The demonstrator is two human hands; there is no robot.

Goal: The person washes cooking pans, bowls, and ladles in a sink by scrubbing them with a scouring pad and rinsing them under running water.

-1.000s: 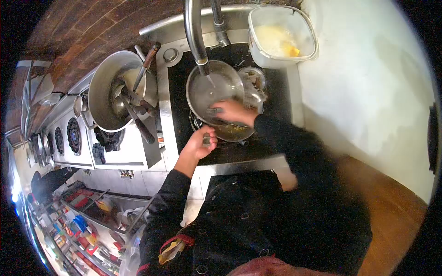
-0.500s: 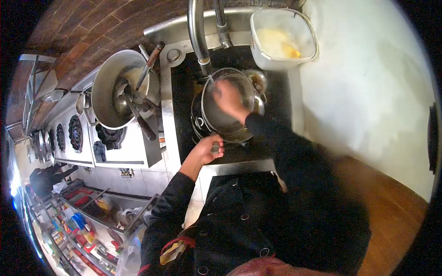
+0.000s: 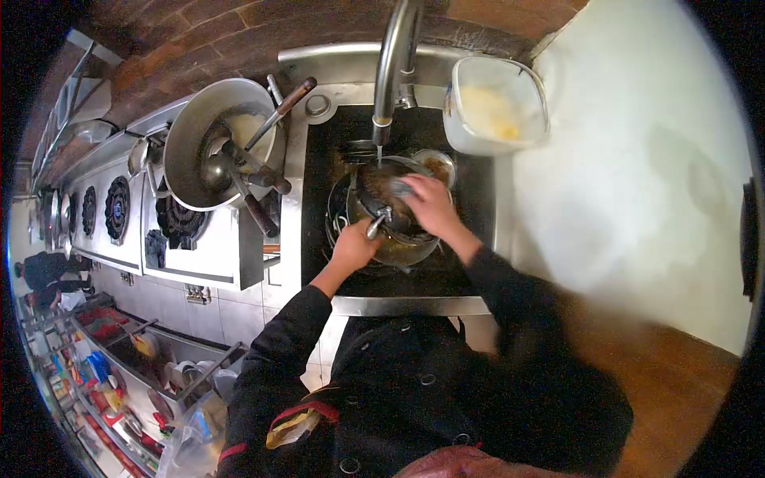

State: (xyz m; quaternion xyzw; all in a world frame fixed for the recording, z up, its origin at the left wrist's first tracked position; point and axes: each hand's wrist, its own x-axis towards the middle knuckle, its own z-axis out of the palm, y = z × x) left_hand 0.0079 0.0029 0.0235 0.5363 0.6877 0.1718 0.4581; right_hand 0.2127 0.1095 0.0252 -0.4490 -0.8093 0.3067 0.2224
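My left hand [image 3: 355,245] is closed round the short metal handle of a pan [image 3: 374,190], whose dark, soiled underside seems to face up, tilted below the tap. My right hand [image 3: 428,201] is pressed on that dark surface with a greyish scrubber [image 3: 401,188] under its fingers. A thin stream of water runs from the tap [image 3: 383,119] onto the pan's far edge. Beneath the pan, other pans and a strainer-like bowl [image 3: 406,253] lie in the dark sink basin.
A large pot [image 3: 185,135] with ladles stands left of the sink, by the stove burners [image 3: 182,219]. At the back right is a white tub [image 3: 496,111] of cloudy yellowish liquid. A steel edge [image 3: 410,306] borders the sink's front. Another person [image 3: 48,271] is far left.
The pan has been turned from its inside to its dark side, and my left hand now grips its handle. My right hand has shifted onto that side. The view has moved.
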